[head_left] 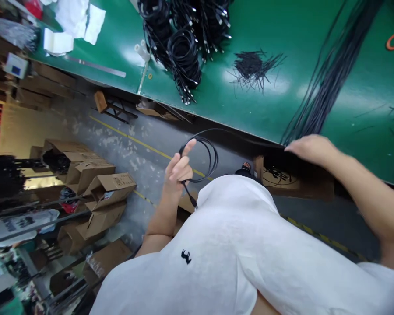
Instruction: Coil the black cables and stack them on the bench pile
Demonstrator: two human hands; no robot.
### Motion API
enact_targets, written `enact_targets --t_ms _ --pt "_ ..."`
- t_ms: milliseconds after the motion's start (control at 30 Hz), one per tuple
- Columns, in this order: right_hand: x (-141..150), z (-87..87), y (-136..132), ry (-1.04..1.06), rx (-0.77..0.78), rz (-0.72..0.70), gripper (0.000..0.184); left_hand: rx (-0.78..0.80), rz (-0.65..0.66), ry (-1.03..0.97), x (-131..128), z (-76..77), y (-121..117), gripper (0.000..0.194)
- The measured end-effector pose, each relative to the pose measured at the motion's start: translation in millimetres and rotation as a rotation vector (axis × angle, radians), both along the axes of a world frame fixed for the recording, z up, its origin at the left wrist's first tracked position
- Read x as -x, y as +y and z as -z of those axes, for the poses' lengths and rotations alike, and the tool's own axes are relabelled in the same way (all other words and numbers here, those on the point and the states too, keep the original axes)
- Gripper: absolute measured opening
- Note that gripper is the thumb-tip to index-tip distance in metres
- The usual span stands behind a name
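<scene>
My left hand [180, 168] is closed around a coiled black cable [213, 164], index finger raised, in front of the white shirt. A plug end [193, 201] of this cable hangs below the hand. One strand runs from the coil to the right along the table edge, where it is lost against the dark. My right hand [310, 146] is at the table's edge, fingertips pinched together and slightly blurred. Beside and beyond it lies a long bundle of thin black strands [335, 78]. What the fingertips hold cannot be made out.
The green table [276, 109] bears coiled cable bundles [184, 52], a pile of short black strips [249, 65], a metal ruler [98, 68] and white papers [72, 22]. Under it stands a cardboard box [305, 188] with cables. Open cartons [111, 188] and a wooden stool [101, 102] are at left.
</scene>
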State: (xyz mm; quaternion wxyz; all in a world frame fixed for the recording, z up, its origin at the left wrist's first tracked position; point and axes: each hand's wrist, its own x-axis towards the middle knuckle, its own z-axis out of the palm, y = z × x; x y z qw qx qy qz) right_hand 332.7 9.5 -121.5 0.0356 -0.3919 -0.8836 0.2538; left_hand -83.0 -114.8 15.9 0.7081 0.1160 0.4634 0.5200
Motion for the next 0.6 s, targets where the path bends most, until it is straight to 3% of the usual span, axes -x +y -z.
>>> enact_targets --t_ms 67,100,200,267,433,600 --pt "32 -29.4 -28 0.045 0.008 -0.265 0.049 0.025 0.072 0.079 -12 11.9 7 0.028" --pt "49 -47.6 -39 0.101 0.004 -0.321 0.049 0.039 0.124 0.129 -21 20.3 10 0.026" --pt "90 -95.5 -45 0.255 0.022 -0.311 0.052 0.048 0.3 0.196 -54 44.2 15 0.031" --pt "104 -110.4 -33 0.295 0.053 -0.302 0.053 0.002 0.398 0.15 -75 51.8 16 0.037" --pt "108 -104.3 -13 0.327 0.094 -0.301 0.05 -0.085 0.649 0.049 -95 45.3 23 0.048" --pt "103 -95.8 -8 0.38 0.128 -0.24 0.046 -0.018 0.761 -0.015 -90 32.5 31 0.037"
